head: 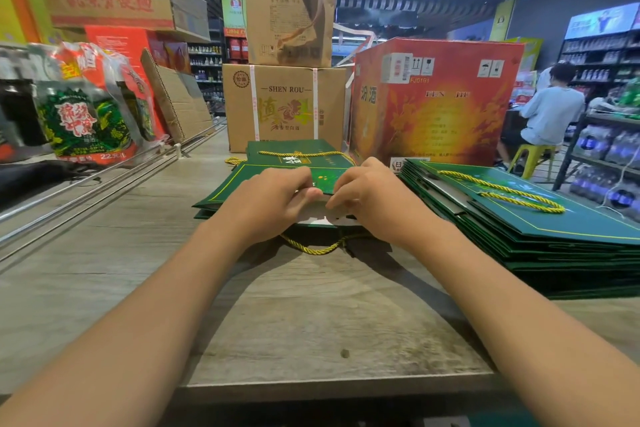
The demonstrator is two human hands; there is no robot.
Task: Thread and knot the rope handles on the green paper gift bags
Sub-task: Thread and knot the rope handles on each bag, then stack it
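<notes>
At the centre of the frame, a flat green paper gift bag (273,180) lies on top of a small pile on the grey wood-grain tabletop (311,315). The left hand (268,199) and right hand (372,199) both curl their fingers over its near top edge; the grip of each looks narrow, pinching the paper rim, though what lies under the fingertips is hidden. A twisted yellow rope handle (317,248) already loops out below this bag. At right, a tall stack of green bags (554,239) carries a rope on top, so several seem finished; the bag in hand probably needs its second handle.
</notes>
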